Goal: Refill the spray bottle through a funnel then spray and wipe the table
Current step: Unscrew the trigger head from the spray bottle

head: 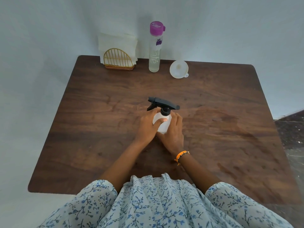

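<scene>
Wooden table point(213, 129) | pale wall point(230, 30) | both hands' fingers curl round spray bottle point(162, 120)

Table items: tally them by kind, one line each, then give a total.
Bottles: 2, the spray bottle held by both hands, and the tall purple-capped bottle
Funnels: 1, the white funnel
Napkin holders: 1, the gold wire holder with its paper napkins
Total: 4
</scene>
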`<state>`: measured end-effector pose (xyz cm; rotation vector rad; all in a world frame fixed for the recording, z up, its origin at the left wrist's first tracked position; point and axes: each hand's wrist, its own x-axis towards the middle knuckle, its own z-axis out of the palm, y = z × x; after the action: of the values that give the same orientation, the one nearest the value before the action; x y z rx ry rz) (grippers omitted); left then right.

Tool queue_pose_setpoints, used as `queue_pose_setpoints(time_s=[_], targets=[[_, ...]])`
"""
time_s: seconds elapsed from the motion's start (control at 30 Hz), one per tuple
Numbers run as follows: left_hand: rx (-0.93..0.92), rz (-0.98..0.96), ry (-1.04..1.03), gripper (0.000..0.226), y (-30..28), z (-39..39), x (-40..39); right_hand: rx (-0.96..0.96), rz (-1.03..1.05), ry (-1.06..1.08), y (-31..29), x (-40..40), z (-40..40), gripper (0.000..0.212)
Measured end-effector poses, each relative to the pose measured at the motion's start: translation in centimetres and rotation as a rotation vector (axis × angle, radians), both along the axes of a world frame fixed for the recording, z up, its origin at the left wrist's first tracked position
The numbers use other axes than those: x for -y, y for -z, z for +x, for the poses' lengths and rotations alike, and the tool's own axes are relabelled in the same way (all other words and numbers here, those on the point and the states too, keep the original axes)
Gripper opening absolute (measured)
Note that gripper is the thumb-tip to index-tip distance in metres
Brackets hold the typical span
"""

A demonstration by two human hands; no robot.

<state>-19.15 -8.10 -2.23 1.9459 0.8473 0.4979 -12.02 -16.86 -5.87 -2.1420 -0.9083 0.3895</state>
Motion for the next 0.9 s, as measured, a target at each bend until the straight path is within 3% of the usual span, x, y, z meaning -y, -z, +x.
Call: queue_pose_setpoints(time_s=[0.17, 0.37, 0.9], targets=[[0.075, 0.024, 0.013, 0.027, 0.2, -0.1, -0.2, -0.052, 0.006, -0.209, -1.8, 0.6, 2.1, 0.07], [0.112, 0.081, 0.043, 0.024, 0.5, -0.2, -0.3, -0.333, 0.332, 0.019, -4.8, 0.8, 2.2, 0.051], [0.084, 0.111, 0.058, 0.031, 0.6, -0.1, 0.1, -0.186, 0.397, 0.213, -5.1, -1.5, 0.3, 0.04]])
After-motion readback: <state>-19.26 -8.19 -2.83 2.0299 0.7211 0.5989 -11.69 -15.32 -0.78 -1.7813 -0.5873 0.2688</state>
